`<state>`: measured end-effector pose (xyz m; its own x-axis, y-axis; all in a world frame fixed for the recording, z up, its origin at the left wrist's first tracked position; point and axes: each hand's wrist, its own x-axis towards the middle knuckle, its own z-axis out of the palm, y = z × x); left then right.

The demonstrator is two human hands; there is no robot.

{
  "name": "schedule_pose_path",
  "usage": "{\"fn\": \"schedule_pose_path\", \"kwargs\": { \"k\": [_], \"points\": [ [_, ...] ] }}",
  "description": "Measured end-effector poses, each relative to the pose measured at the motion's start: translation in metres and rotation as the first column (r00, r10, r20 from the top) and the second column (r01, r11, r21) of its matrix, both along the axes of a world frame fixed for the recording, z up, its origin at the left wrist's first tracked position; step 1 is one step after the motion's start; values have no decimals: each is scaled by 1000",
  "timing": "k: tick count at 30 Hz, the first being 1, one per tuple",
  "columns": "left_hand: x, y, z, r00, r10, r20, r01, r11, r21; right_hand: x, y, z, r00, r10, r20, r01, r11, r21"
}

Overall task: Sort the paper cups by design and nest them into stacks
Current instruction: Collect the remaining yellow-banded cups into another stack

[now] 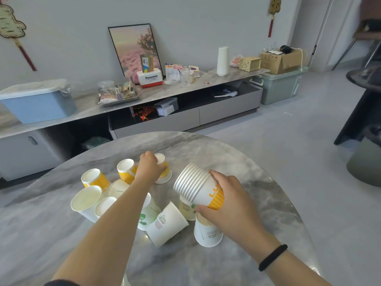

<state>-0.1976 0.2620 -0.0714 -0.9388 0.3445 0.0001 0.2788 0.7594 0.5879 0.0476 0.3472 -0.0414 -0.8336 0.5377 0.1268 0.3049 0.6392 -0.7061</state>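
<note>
My right hand [231, 205] grips a nested stack of yellow-striped cups [198, 185], tilted with its rims pointing up and left, above the table. My left hand [149, 169] reaches to the far side of the pile and curls round an upside-down yellow-striped cup [165, 174]. Two more yellow-striped cups [126, 170] [94, 179] lie on their sides to the left. White cups with green print lie nearer me: one on its side [167, 223], one upside down [207, 234] under my right hand, and others [86, 202] partly hidden by my left forearm.
The cups lie on a round grey marble table [206, 149]. Beyond it stands a long low cabinet [165, 118] with a blue bin [39, 104], a tray and boxes. Dark furniture [360, 112] stands at the right.
</note>
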Motion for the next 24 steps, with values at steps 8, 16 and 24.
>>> {"fn": "schedule_pose_path", "kwargs": {
  "k": [8, 16, 24],
  "points": [
    [39, -30, 38, 987, -157, 20, 138, 918, 372, 3, 9, 2, 996, -79, 49, 70, 986, 153],
    [88, -92, 93, 848, -442, 293, 353, 883, 310, 6, -9, 15, 982, 187, 2, -187, 981, 51],
    [100, -105, 112, 836, -450, 313, 276, 839, 469, 7, -25, 15, 964, 261, -45, -261, 965, 2]
  ]
}}
